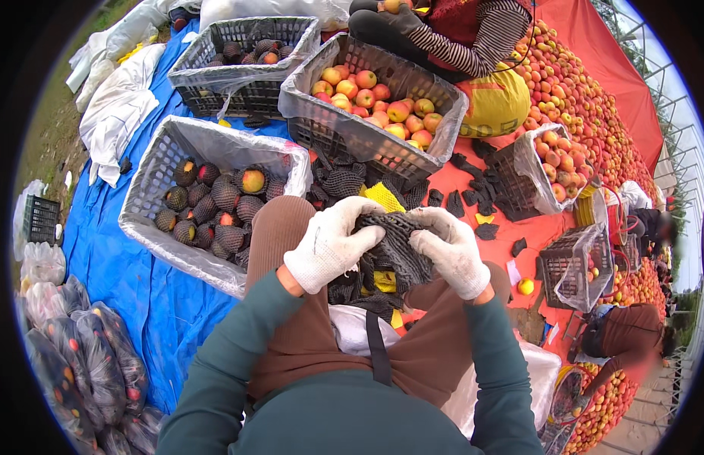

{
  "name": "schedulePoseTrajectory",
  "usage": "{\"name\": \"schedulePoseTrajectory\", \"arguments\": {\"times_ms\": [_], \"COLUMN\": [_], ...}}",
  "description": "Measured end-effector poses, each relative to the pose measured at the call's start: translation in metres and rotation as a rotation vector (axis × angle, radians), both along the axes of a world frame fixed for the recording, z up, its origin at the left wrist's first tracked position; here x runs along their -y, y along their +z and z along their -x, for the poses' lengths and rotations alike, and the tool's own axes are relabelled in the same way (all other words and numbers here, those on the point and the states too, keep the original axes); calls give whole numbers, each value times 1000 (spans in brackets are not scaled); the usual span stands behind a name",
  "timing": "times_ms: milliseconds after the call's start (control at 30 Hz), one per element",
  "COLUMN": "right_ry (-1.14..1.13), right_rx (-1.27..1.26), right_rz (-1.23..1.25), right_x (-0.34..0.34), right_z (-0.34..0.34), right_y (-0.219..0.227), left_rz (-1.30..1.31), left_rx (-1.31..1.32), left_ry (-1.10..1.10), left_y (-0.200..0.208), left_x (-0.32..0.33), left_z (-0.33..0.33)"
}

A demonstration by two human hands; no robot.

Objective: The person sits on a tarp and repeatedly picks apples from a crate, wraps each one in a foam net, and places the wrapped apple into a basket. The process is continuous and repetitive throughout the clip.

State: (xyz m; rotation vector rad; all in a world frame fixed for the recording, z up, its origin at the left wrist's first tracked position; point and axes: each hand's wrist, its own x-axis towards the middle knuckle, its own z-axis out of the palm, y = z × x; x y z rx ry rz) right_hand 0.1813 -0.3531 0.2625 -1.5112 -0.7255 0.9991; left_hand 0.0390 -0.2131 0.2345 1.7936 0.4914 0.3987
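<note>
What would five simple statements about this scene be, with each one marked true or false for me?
1. The left hand and right hand both wear white gloves. True.
2. The two hands hold a bare apple between them. False: they hold dark mesh netting.
3. The lined crate to the left of the hands contains apples in dark nets. True.
4. The sheet beside that crate, on its left, is red. False: it is a blue sheet.
5. A yellow bag lies to the right of the crate of unwrapped apples. True.
</note>
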Motion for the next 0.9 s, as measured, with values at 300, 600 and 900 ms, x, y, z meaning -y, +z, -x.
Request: {"name": "schedulePoseTrajectory", "arguments": {"times_ms": [300,600,900], "right_ry": [-55,45,-228], "right_rx": [-9,-218,-831], "right_rz": [-241,-86,-675], "right_x": [37,49,27], "right_z": [50,56,61], "right_y": [2,-10,-54], "left_rz": [787,-13,1279], "left_rx": [269,-75,590], "left_ry": [-95,-54,-125], "left_y": [12,14,16], "left_x": [48,45,57], "left_z": [37,44,33]}}
